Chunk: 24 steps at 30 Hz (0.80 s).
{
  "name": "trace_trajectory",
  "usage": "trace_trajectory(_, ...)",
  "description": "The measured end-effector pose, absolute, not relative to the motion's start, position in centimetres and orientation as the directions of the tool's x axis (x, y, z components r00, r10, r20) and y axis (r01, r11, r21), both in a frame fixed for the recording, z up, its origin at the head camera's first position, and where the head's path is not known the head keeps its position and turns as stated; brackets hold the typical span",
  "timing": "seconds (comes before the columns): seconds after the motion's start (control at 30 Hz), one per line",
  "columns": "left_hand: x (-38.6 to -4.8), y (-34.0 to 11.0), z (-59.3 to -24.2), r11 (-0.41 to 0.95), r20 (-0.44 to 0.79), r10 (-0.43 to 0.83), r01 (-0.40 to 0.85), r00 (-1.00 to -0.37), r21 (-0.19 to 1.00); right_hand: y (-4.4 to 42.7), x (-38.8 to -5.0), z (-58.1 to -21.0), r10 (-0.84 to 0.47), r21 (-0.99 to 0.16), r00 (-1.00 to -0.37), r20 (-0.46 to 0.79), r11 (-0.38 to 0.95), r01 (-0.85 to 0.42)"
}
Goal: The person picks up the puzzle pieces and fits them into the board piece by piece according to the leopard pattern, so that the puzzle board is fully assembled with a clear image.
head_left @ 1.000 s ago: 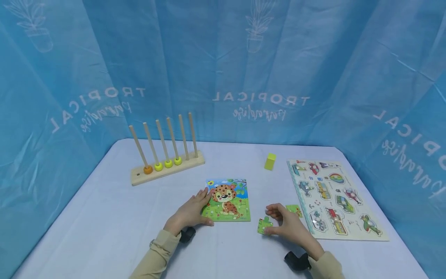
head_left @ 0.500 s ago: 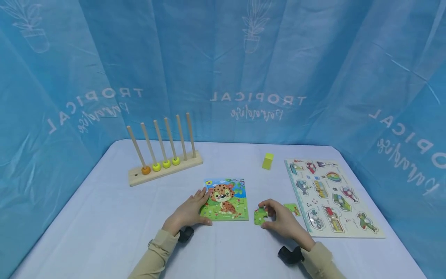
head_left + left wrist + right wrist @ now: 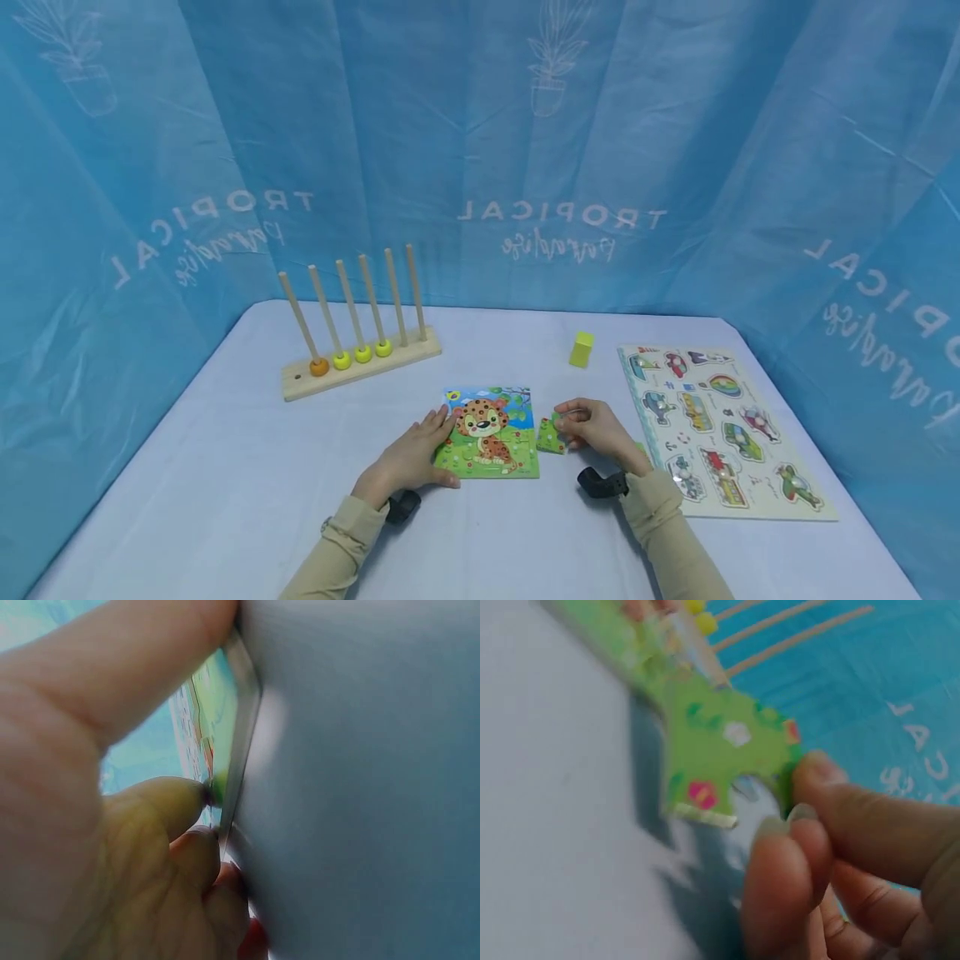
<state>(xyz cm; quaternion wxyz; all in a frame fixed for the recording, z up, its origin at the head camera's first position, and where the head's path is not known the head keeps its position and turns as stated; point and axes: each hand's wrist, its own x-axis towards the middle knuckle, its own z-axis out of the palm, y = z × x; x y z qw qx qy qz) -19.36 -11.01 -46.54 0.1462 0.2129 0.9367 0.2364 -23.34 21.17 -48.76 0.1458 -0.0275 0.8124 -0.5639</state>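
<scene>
A square jigsaw puzzle (image 3: 487,458) with a cartoon leopard on green grass lies flat on the table. My left hand (image 3: 411,454) rests at its left edge, fingers extended onto the border and thumb near the lower left corner. In the left wrist view, the thumb and fingertips touch the puzzle's edge. Just right of the puzzle, my right hand (image 3: 600,429) pinches a green flowered puzzle piece (image 3: 720,742) between thumb and fingers. That piece is tilted, lifted off the table in the right wrist view. Another green puzzle piece (image 3: 641,447) is mostly hidden behind the right wrist.
At the back left stands a wooden peg stand (image 3: 360,371) with an orange bead and several yellow ones. A yellow-green block (image 3: 581,350) sits behind the puzzle to the right. A vehicle knob-puzzle board (image 3: 731,433) lies on the right. Blue curtain (image 3: 480,150) surrounds the table.
My right hand has carried the puzzle piece left and away from me, up to the puzzle's right side, turning it on the way. The left hand has stayed in place.
</scene>
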Motion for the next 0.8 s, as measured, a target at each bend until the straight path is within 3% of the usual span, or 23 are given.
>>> trace_trajectory(0.13, -19.5, -11.1, -46.5, 0.800, -0.177, 0.466, 0.328, -0.867, 0.503, 20.9, -23.3, -48.5, -0.249, -0.944, -0.941, -0.229, 0.291, 0.153)
trace_trajectory(0.27, -19.5, -11.0, -46.5, 0.797, -0.173, 0.472, 0.334, -0.865, 0.503, 19.1, -23.3, -47.7, -0.291, -0.945, -0.932, -0.214, 0.303, 0.122)
trace_trajectory(0.6, -19.3, -11.1, -46.6, 0.791, -0.184, 0.462, 0.310, -0.868, 0.528, 10.9, -22.7, -46.1, -0.335, -0.937, -0.942, -0.011, 0.333, -0.107)
trace_trajectory(0.8, -19.4, -11.1, -46.6, 0.791, -0.180, 0.450, 0.297, -0.875, 0.534, 8.5, -21.9, -47.9, -0.412, -0.897, -0.911, 0.003, 0.401, -0.184)
